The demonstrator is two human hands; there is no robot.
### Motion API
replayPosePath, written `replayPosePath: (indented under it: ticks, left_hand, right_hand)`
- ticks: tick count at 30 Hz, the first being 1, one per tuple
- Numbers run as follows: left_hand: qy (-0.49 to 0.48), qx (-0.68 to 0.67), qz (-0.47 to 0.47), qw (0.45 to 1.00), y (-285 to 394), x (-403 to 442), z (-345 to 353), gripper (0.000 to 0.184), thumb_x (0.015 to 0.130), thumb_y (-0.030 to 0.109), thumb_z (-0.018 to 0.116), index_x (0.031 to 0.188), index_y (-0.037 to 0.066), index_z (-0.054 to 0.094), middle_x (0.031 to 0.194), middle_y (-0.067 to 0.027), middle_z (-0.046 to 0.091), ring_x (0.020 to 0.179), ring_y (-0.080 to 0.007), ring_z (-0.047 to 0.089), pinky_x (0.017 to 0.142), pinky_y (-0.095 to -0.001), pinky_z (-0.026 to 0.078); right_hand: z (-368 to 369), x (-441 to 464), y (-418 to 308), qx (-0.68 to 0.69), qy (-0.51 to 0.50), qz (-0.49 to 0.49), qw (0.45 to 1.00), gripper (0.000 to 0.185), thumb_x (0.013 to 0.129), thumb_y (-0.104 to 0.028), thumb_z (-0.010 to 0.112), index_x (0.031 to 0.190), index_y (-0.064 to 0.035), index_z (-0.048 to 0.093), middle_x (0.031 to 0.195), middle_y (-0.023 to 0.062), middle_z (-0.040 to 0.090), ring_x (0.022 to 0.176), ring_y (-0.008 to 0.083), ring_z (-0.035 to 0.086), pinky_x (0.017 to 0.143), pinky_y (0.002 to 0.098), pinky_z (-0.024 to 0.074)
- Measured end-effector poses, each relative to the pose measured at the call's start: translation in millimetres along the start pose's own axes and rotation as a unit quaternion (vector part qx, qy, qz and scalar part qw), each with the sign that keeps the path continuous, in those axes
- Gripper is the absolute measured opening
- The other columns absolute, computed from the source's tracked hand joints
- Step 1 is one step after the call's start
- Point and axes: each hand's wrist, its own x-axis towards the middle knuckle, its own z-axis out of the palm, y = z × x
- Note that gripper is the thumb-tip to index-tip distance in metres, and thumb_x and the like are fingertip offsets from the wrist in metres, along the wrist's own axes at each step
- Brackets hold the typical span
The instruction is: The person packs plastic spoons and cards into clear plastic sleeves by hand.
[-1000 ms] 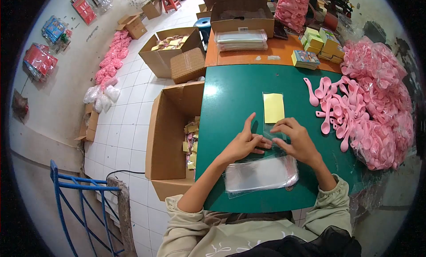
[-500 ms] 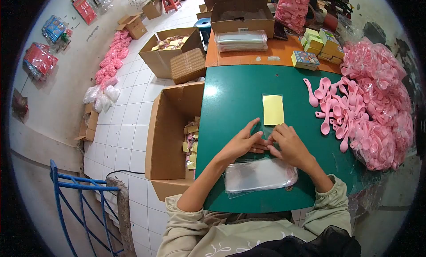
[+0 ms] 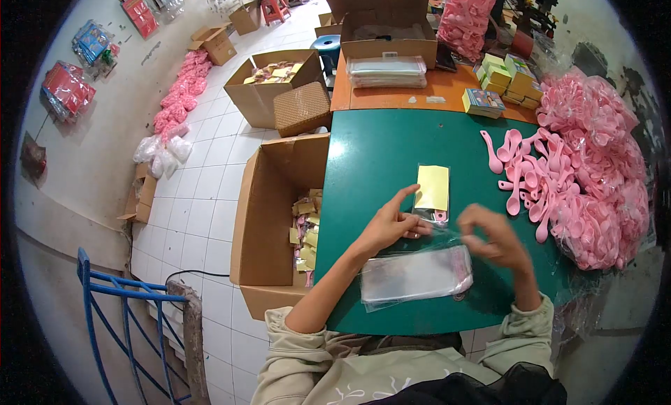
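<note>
On the green table lies a clear plastic bag with a yellow card in it. The pink handle end of a spoon shows below the card. My left hand grips the bag's near end, its index finger stretched along the card's left edge. A thin clear plastic strip runs from there to my right hand, which is blurred by motion and closed on it. Just below both hands lies a stack of flat clear bags.
Loose pink spoons and large bags of spoons cover the table's right side. Card stacks and plastic packs sit at the back. An open carton with packed pieces stands left; a blue metal rail is farther left.
My right hand has moved right, away from my left hand, drawing out the clear strip. The spoon's handle end has come into view below the card. The camera view has shifted slightly.
</note>
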Motion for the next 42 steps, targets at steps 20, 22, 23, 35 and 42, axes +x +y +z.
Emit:
replayPosePath:
  ticks: [20, 22, 23, 35, 42]
  left_hand:
    - [-0.031, -0.043, 0.074, 0.996, -3.6, 1.3, 6.5, 0.022, 0.094, 0.014, 0.045, 0.11, 0.002, 0.055, 0.109, -0.004, 0.057, 0.102, -0.0121, 0.055, 0.089, -0.0267, 0.047]
    - [-0.032, -0.043, 0.072, 0.996, 0.0, -2.2, 5.4, 0.023, 0.095, 0.013, 0.043, 0.113, 0.002, 0.053, 0.107, -0.0031, 0.058, 0.099, -0.0104, 0.056, 0.09, -0.0251, 0.047]
    - [-0.039, -0.056, 0.066, 0.996, 3.9, -4.2, 4.2, 0.023, 0.095, 0.013, 0.044, 0.114, 0.003, 0.052, 0.106, -0.0032, 0.058, 0.098, -0.0111, 0.057, 0.089, -0.0253, 0.047]
    - [0.049, 0.321, 0.147, 0.934, 1.4, 2.6, 2.2, 0.014, 0.083, 0.009, 0.061, 0.091, 0.001, 0.053, 0.09, -0.0074, 0.057, 0.082, -0.0147, 0.059, 0.066, -0.0272, 0.05]
    - [0.131, 0.338, 0.154, 0.919, -6.4, 5.0, 0.7, 0.018, 0.081, 0.015, 0.066, 0.088, 0.002, 0.057, 0.085, -0.0065, 0.057, 0.077, -0.0139, 0.057, 0.064, -0.0262, 0.049]
  right_hand:
    - [3.5, 13.2, 20.9, -0.265, 0.056, -0.043, 0.962, 0.042, 0.075, -0.01, 0.069, 0.11, -0.0017, 0.047, 0.111, 0.014, 0.043, 0.099, 0.026, 0.049, 0.08, 0.0351, 0.045]
    - [25.2, 25.2, 30.2, -0.218, 0.118, -0.012, 0.969, 0.02, 0.075, -0.003, 0.066, 0.092, -0.0018, 0.055, 0.098, 0.0097, 0.05, 0.087, 0.0189, 0.056, 0.068, 0.031, 0.0486]
    - [27.4, 29.4, 37.3, -0.189, 0.123, -0.002, 0.974, 0.02, 0.073, -0.002, 0.068, 0.09, -0.0019, 0.056, 0.098, 0.0092, 0.05, 0.086, 0.0179, 0.056, 0.067, 0.0298, 0.0486]
    - [19.3, 18.5, 55.6, 0.096, 0.157, 0.098, 0.978, 0.009, 0.078, -0.004, 0.065, 0.083, 0.0003, 0.059, 0.1, 0.0062, 0.05, 0.089, 0.0111, 0.055, 0.07, 0.0241, 0.051]
    - [34.0, 22.0, 58.9, 0.237, 0.181, 0.21, 0.931, 0.009, 0.088, -0.008, 0.056, 0.088, 0.0009, 0.054, 0.085, 0.0055, 0.059, 0.074, 0.0106, 0.059, 0.067, 0.0232, 0.0519]
